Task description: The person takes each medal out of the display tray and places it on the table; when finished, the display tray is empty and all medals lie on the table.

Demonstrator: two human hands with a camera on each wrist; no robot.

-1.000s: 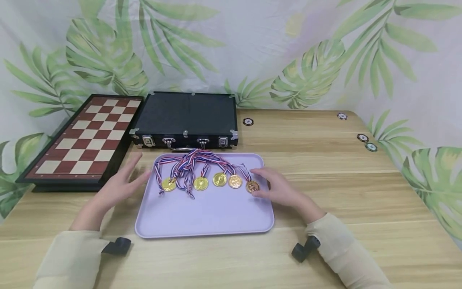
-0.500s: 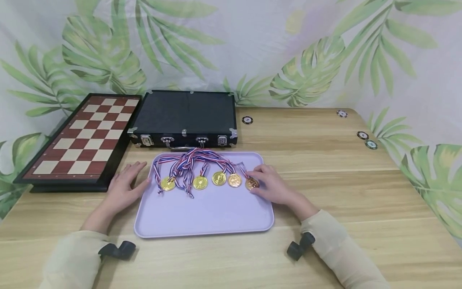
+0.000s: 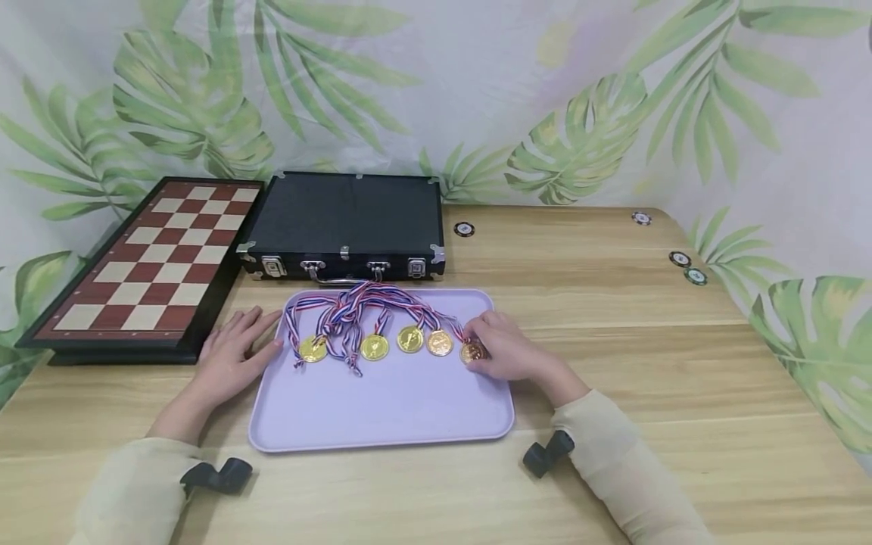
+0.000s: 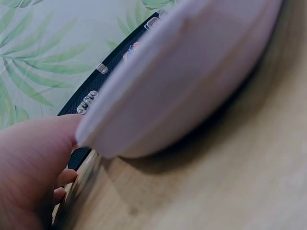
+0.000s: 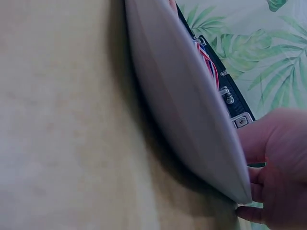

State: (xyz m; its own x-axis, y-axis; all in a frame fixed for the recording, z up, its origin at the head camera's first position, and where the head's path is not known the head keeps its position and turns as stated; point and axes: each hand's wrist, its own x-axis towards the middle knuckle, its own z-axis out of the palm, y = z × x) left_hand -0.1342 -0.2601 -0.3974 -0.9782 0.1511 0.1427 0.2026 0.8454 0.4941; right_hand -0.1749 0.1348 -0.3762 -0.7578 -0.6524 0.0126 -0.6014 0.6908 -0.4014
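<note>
Right hand: curled over the bronze medal at the right end of the row, fingertips pinching it; it lies on the tray near the right rim.
Left hand: flat and relaxed, grasping nothing, fingers resting against the tray's left rim, palm on the table.
Medals: four gold medals lie in a row left of the bronze one, close but apart.
Ribbons: striped red, white and blue, bunched and crossed at the tray's far edge, just before the case.
Risk, tangle: the bronze medal's ribbon runs into that knot, so lifting it would likely drag the neighbours or scatter the row.
Risk, tray: a pull on the snagged ribbon could slide the light tray; the flat left hand only braces one side.
Around: chessboard far left, chips near the right edge, well apart.
Wrist views: show the tray's rim and each palm only; fingers hidden.
</note>
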